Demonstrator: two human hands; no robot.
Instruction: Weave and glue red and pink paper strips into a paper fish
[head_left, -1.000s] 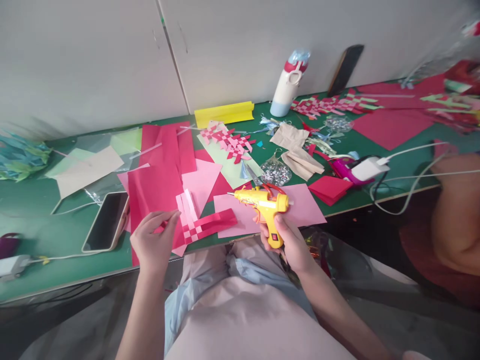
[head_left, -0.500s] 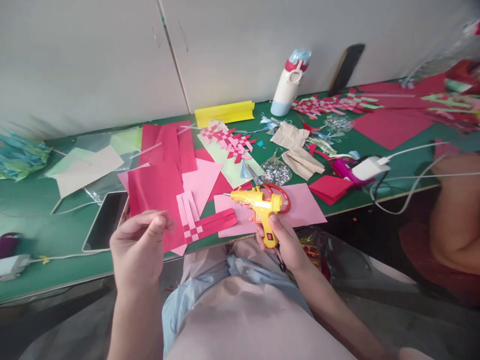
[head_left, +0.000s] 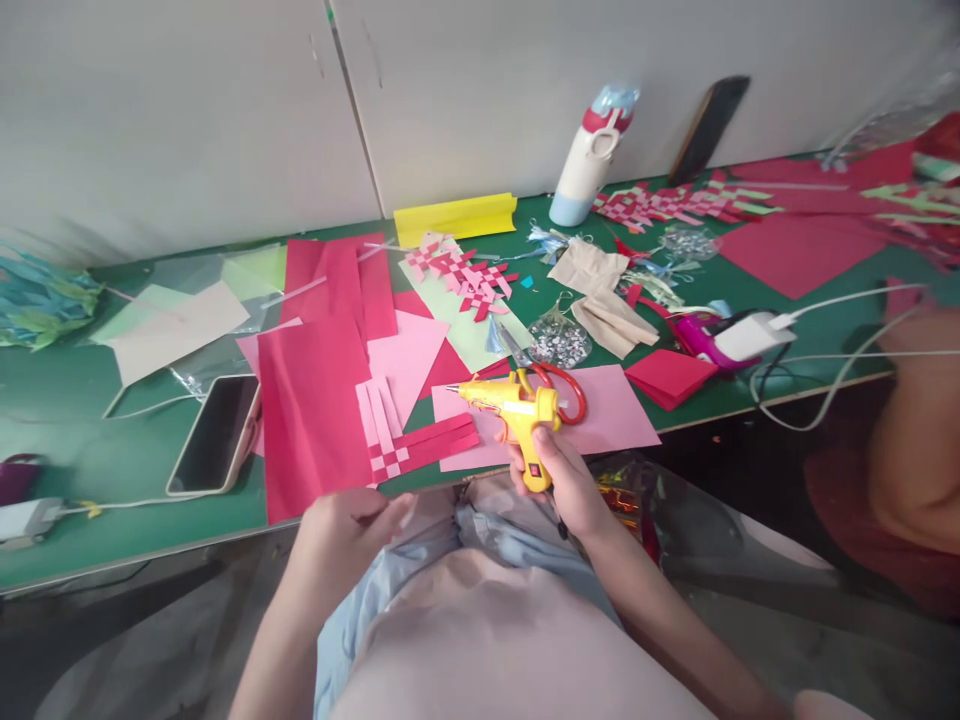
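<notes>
Head: right hand [head_left: 568,482] wrapped round yellow glue gun [head_left: 519,408], just off centre toward 5 o'clock, pointing 9. Left hand [head_left: 346,528] at 7, loosely curled, contents can't tell; woven paper strips [head_left: 388,455] at its 1.

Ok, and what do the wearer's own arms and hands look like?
The left hand and right hand are both gloveless; the forearms are bare, with no sleeve, watch or bracelet showing. Blur and overlap leave rings uncertain.
</notes>
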